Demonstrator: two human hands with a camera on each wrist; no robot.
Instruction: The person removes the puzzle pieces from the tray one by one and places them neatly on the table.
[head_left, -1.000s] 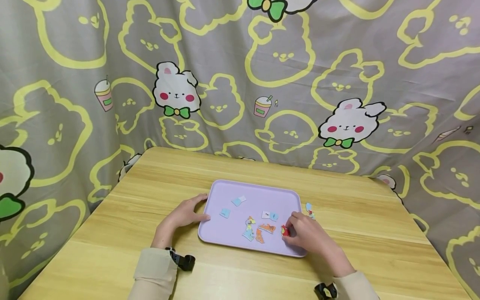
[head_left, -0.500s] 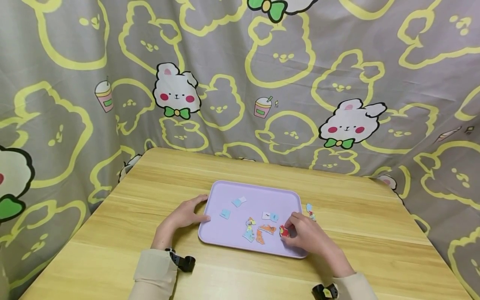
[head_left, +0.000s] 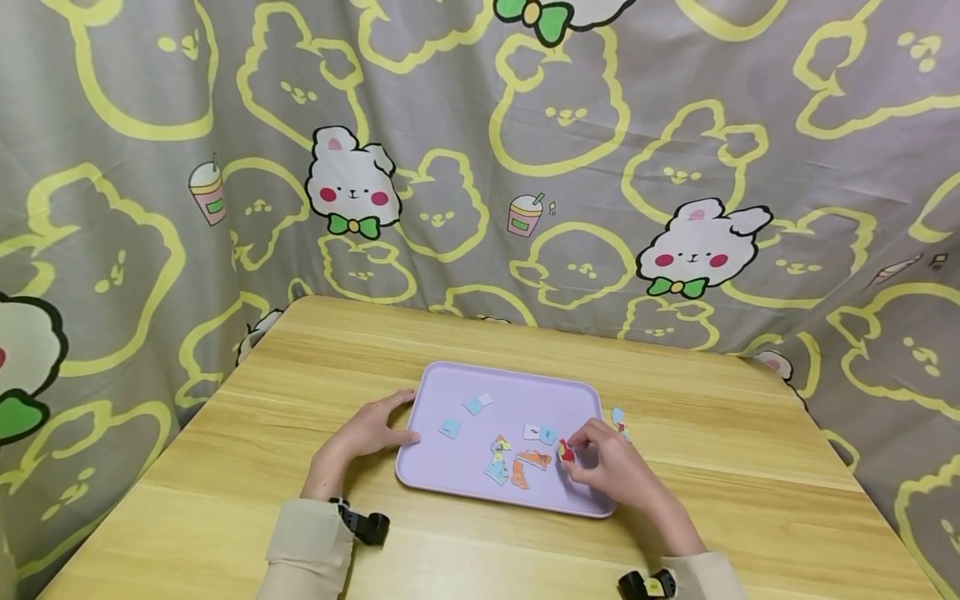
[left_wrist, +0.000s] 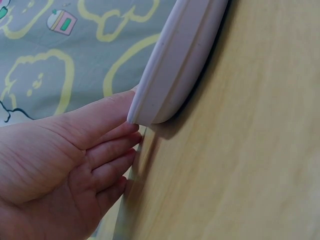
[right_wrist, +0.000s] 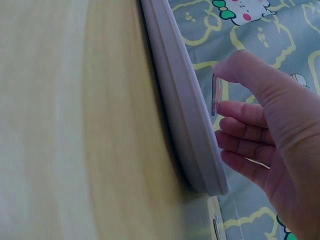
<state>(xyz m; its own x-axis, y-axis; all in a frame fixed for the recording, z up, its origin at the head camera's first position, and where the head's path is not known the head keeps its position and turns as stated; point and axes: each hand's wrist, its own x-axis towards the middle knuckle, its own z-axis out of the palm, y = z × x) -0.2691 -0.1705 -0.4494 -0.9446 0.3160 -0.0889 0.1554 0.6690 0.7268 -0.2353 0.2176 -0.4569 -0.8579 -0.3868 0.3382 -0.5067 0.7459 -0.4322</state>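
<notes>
My right hand (head_left: 617,463) pinches a small red jigsaw piece (head_left: 565,451) by its edges, between thumb and fingers, over the right side of a lilac tray (head_left: 442,465). Seen edge-on in the right wrist view, the piece (right_wrist: 214,95) looks thin and stands above the tray's rim. Just left of it lie two orange pieces (head_left: 535,459), a light blue piece (head_left: 497,472) and a blue-and-white pair (head_left: 538,433). My left hand (head_left: 367,429) touches the tray's left rim, fingers extended; in the left wrist view the thumb is against the rim (left_wrist: 142,102) and the other fingers hang relaxed.
Two more blue pieces, one square (head_left: 450,427) and one blue-and-white (head_left: 477,403), lie at the tray's left. Outside the right rim a colourful piece (head_left: 618,417) lies on the wooden table (head_left: 450,554). A patterned curtain (head_left: 465,100) hangs behind the table.
My right hand has lifted slightly and shifted a little left and up, with the red jigsaw piece tilting up in its fingers. The left hand has stayed at the tray's rim.
</notes>
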